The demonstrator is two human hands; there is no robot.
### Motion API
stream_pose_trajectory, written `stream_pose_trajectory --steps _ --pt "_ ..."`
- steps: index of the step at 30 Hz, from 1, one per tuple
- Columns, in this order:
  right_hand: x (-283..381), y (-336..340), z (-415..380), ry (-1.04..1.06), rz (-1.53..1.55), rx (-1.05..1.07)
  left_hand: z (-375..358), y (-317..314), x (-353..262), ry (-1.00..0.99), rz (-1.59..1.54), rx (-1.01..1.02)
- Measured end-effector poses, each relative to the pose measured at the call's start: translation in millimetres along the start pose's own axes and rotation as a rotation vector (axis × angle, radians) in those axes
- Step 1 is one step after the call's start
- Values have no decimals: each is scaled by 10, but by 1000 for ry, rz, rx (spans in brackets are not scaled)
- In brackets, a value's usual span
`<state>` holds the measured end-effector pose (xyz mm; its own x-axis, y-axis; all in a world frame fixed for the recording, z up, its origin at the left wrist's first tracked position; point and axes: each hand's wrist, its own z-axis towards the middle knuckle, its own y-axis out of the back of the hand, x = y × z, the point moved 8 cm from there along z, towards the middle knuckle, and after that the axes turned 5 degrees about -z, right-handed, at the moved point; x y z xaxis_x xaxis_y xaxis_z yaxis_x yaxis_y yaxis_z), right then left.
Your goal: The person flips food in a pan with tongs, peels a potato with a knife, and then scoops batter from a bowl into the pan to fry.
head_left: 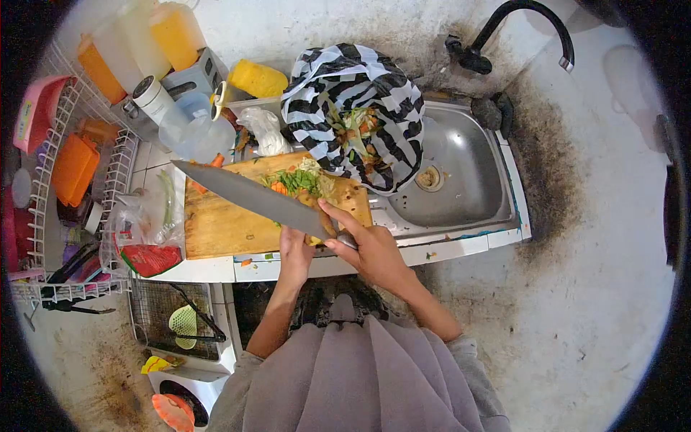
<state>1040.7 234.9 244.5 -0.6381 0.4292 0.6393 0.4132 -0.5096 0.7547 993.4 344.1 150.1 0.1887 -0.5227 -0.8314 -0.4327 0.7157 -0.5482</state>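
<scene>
My right hand (371, 248) is clenched around the knife (248, 196) handle, its blade lying across the cutting board (223, 227). My left hand (295, 252) cups scraps (299, 180) at the board's near edge. I'd sweep low toward the striped bag (374, 93) beyond the board.

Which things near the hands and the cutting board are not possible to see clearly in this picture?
Head view:
- Left hand: fingers hidden under the knife blade.
- Knife handle: covered by the right hand.
- Scraps on the cutting board: too small to identify.
- Striped bag: inside mostly hidden by its folds.
</scene>
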Motion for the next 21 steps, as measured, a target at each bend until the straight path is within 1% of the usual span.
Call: stream_pose_trajectory --steps 1,2,3,4,5,7,8,10,11,13,14,16,18,20,21 --pt "35 30 6 49 30 -28 -7 -3 -24 -2 2 0" --pt "24 49 12 52 30 -31 -17 -26 -38 30 -107 4" --pt "-7 17 6 33 -31 29 -26 -50 -33 66 -216 10" --pt "-40 -21 -8 11 -93 89 -27 -38 -13 69 -216 11" --pt "-50 -27 0 9 -95 88 -11 -45 3 60 -198 54" --pt "-108 -41 12 -54 -4 43 -3 -69 27 56 -177 95" --pt "-125 -52 5 -55 -2 44 9 -88 12 22 -178 97" --pt "-116 -31 5 -12 136 7 24 -101 -61 -16 -175 102" --pt "-111 -4 10 -12 135 6 15 -102 -80 25 -203 91" --pt "-45 45 13 43 -23 33 5 -95 -52 70 -234 81" --pt "-45 51 11 40 -24 31 11 -97 -38 60 -236 103" --pt "-90 -1 16 -18 13 103 14 -104 -20 46 -239 125" --pt "-119 -19 -2 -28 -13 84 -12 -128 4 55 -162 166" --pt "-120 6 11 -32 -38 60 13 -124 -11 30 -150 179" --pt "-84 45 7 -10 19 58 9 -131 -17 12 -142 191"
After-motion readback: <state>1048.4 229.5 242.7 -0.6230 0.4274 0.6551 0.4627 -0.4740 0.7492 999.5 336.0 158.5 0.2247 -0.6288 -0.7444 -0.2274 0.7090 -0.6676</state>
